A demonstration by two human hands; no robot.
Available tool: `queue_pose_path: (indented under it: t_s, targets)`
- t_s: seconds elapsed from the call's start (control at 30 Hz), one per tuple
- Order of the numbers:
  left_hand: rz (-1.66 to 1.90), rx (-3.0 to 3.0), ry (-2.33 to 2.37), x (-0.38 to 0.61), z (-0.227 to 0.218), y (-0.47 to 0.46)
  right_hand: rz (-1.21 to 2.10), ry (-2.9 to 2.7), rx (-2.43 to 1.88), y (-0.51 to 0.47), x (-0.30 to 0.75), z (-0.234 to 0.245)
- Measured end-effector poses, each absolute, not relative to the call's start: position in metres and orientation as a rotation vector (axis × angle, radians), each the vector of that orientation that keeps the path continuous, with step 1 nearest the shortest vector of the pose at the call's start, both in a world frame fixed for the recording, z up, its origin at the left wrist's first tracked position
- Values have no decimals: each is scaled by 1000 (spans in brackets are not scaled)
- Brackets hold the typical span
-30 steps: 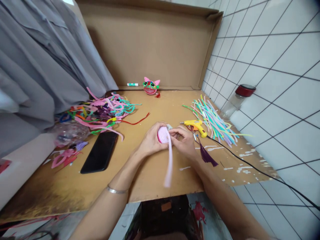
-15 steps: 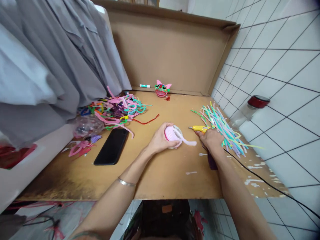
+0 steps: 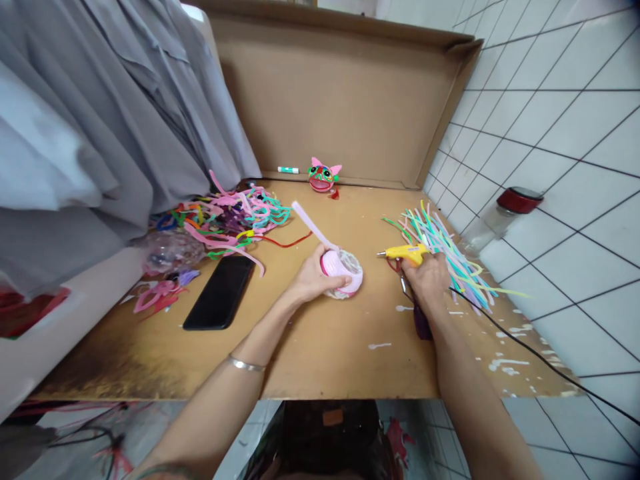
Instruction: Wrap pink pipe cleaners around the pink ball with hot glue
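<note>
My left hand [image 3: 319, 275] is closed around a small round piece wrapped in pink pipe cleaner [image 3: 336, 268]. A loose pale pink end [image 3: 314, 225] sticks up from it toward the back left. On the right, my right hand [image 3: 426, 279] is closed on the handle of a yellow glue gun [image 3: 406, 253]. Its metal nozzle points left, toward the wrapped piece but apart from it. Beneath my right hand lies a dark purple object [image 3: 421, 325], mostly covered. A black cord [image 3: 510, 339] runs off to the right edge.
Loose pipe cleaners [image 3: 467, 267] lie at right, by a red-lidded jar [image 3: 503, 213]. A tangled pile of pipe cleaners [image 3: 240, 217] and a black phone [image 3: 219, 293] are at left. At the back are a pink-eared animal head [image 3: 323, 176], a glue stick [image 3: 289, 170] and a cardboard wall [image 3: 340, 100].
The wrapped piece has turned in my left hand, so its loose end now points up and left instead of right. My right hand has lifted the glue gun slightly, showing more of it.
</note>
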State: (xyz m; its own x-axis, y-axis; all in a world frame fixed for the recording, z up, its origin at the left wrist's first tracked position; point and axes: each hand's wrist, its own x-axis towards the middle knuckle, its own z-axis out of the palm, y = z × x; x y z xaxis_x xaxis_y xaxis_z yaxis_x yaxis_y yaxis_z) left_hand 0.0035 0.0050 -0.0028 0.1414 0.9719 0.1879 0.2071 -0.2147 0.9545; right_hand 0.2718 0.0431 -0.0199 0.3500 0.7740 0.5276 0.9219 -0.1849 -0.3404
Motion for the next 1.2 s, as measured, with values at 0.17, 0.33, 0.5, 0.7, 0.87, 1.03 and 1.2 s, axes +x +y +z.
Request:
queue_pose_path:
  t_s: [0.17, 0.33, 0.5, 0.7, 0.87, 1.03, 1.2]
  targets:
    - [1132, 1534, 1064, 3, -5, 6, -360, -1407, -1643, 34, 261, -11]
    - [1113, 1534, 1061, 2, -2, 4, -321, -1563, -1376, 23, 244, -5]
    - [1120, 1536, 1024, 1, 0, 4, -371, -1656, -1258, 17, 239, -2]
    - [1069, 1561, 1009, 1, 0, 2, -370, -1669, -1217, 13, 236, -2]
    - [1045, 1582, 985, 2, 1, 1, -368, -1682, -1200, 13, 236, -2]
    - [1031, 1591, 988, 1, 1, 1, -340, -1711, -1207, 11, 236, 0]
    - [1030, 1589, 981, 0, 2, 0, -346, -1704, -1189, 10, 236, 2]
